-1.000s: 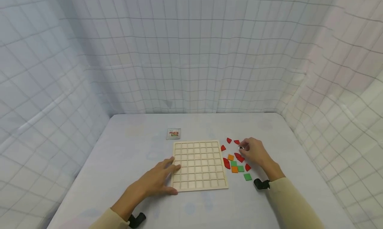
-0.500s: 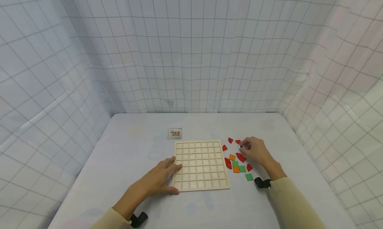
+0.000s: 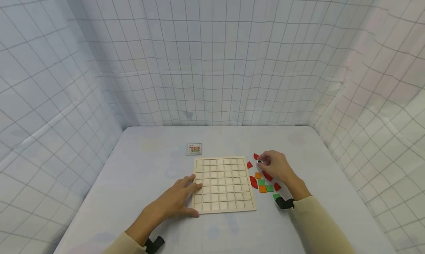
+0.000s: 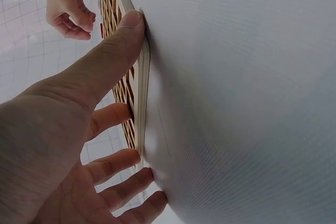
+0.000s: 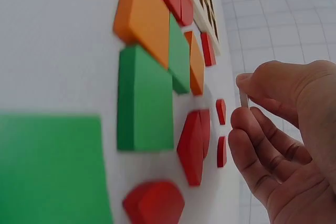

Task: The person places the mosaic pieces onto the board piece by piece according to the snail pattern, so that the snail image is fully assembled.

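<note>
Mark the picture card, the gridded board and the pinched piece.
Picture card [image 3: 194, 149]: head view, middle of its face.
Gridded board [image 3: 222, 189]: head view, bare cell near the middle.
Pinched piece [image 5: 243, 99]: right wrist view, its visible edge.

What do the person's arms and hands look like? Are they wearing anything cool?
The left sleeve and right sleeve are long, plain and pale beige. At each wrist sits a stubby black gadget with a rounded end: a left gadget and a right gadget. The left hand and right hand wear no gloves.

Free passage over the board between the 2 hands.
</note>
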Demonstrator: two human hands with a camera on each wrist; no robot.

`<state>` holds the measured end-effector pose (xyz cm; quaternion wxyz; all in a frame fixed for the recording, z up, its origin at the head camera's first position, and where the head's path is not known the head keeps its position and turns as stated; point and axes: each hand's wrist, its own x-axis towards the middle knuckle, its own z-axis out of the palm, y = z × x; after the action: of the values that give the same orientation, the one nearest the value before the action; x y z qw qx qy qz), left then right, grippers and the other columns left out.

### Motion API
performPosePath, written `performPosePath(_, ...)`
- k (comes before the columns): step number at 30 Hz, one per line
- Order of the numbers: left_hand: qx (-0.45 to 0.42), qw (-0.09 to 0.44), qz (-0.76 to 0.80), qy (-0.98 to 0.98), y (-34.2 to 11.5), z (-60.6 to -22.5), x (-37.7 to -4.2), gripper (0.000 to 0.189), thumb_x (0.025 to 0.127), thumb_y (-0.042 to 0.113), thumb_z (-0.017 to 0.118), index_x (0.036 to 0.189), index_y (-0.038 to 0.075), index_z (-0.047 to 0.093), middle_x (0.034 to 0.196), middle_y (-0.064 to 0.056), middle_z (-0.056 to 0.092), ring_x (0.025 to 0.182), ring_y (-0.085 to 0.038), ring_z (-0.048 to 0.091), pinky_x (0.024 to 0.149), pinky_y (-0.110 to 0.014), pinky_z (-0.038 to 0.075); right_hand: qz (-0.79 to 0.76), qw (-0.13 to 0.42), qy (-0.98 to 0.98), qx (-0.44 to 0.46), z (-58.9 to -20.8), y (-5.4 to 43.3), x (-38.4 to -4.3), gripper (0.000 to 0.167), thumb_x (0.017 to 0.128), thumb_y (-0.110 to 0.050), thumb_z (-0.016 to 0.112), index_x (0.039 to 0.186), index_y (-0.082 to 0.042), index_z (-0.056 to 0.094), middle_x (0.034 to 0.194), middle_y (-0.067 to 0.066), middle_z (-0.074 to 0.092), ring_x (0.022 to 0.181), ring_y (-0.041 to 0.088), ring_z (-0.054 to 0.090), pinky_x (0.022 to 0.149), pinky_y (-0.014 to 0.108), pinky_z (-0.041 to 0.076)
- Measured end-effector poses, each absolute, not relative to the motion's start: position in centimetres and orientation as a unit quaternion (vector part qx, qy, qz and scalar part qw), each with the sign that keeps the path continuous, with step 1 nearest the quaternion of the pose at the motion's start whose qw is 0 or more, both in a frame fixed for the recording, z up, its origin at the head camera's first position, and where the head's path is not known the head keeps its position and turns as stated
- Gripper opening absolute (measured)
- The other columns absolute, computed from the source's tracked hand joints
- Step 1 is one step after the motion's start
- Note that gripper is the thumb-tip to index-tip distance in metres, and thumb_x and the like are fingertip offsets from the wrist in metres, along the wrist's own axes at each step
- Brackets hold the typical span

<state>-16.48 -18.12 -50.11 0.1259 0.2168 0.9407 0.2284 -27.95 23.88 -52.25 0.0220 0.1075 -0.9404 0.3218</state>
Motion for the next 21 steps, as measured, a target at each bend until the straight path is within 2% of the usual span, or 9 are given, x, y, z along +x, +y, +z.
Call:
performPosePath(9, 0.204, 0.126, 0.214, 0.947, -17.9, -50.1, -16.6, 0.101, 0.08, 0.051, 0.106, 0.165, 0.017, 0.065, 0.187, -0.024, 0.04, 0.167, -0.055, 0.046, 0.131, -0.071, 0.049, 0.336, 0.04, -0.922, 0.189, -51.9, 20.9, -28.3, 0.014, 0.103, -0.011, 0.088, 0.116, -0.008, 0.085, 0.111, 0.008, 0.08, 0.094, 0.016, 0.075, 0.087, 0.03, 0.067)
performPosePath(21, 0.208, 0.121, 0.21, 0.948, -17.7, -49.8, -16.6, 0.1, 0.08, 0.05, 0.107, 0.163, 0.015, 0.066, 0.186, -0.025, 0.041, 0.165, -0.056, 0.048, 0.13, -0.071, 0.05, 0.35, -0.003, -0.9, 0.26, -51.7, 15.2, -28.7, 0.011, 0.103, -0.012, 0.089, 0.113, -0.009, 0.084, 0.107, 0.005, 0.078, 0.09, 0.007, 0.069, 0.081, 0.023, 0.06)
